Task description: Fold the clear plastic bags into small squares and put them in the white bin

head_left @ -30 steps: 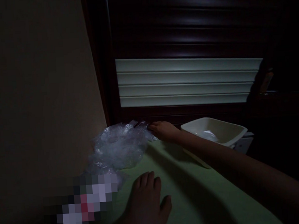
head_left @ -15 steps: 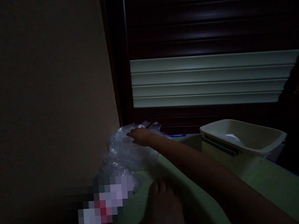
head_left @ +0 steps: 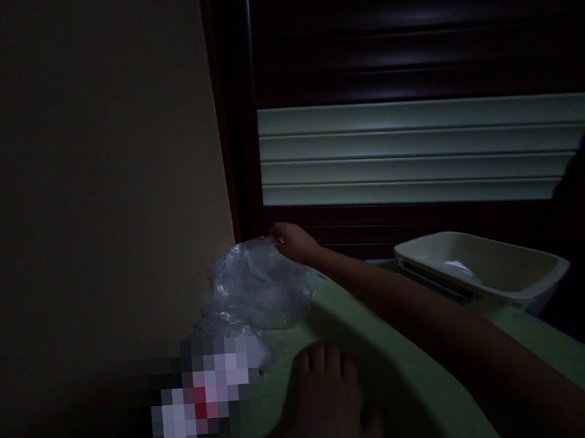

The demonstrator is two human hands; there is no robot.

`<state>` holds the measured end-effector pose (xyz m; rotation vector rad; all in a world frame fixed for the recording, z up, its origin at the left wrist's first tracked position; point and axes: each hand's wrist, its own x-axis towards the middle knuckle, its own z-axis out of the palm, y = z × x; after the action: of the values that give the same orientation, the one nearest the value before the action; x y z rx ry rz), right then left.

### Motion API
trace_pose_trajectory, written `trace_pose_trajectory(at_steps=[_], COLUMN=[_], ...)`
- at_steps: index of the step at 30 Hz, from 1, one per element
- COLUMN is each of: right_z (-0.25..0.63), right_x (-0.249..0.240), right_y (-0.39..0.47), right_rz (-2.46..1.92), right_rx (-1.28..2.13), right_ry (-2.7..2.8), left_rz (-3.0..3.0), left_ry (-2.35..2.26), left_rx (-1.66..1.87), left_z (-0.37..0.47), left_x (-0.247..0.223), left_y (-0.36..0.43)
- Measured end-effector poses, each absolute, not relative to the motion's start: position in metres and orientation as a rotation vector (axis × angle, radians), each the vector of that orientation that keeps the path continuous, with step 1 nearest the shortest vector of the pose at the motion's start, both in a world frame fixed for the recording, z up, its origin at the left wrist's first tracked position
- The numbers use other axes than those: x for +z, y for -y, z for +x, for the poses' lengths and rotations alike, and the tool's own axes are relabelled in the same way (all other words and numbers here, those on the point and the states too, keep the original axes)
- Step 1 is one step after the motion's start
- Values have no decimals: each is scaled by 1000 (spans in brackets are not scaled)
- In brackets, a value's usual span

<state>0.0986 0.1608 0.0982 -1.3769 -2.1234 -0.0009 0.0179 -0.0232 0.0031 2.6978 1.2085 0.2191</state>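
My right hand [head_left: 295, 242] reaches in from the lower right with its fingers closed on the upper edge of a clear, crumpled plastic bag [head_left: 257, 285]. The bag is bunched on a green surface [head_left: 383, 366] against the wall, and its contents cannot be made out. Its lower end reaches a pixelated, whitish and red patch [head_left: 209, 398], whose nature is hidden. My left hand is outside the picture.
A cream plastic bin [head_left: 517, 277], open at the top, stands on the right with something clear inside. My bare foot [head_left: 329, 396] rests on the green surface. Behind is a dark panel with pale slats [head_left: 408, 151]; a wall [head_left: 92, 159] rises on the left.
My right hand has moved from lying over the bag to its upper right edge, and its fingers have closed. The bag's upper right part has shifted. The view has moved slightly.
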Motion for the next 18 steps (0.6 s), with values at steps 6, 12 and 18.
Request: trace_pose_trajectory(at_steps=[6,12,18], right_z=[143,189,200], right_x=[94,51,11], right_y=[-105,4,49], right_rz=[-1351,-1167,-1100], right_rx=[361,726,938], right_ry=[1682,1387,1164], left_rz=[2675,2518,2143], left_ry=[-1238,-1333,-1044], left_rx=[460,554,985], left_z=[15,16,14], left_x=[-6,-17,-21], left_y=[25,18,11])
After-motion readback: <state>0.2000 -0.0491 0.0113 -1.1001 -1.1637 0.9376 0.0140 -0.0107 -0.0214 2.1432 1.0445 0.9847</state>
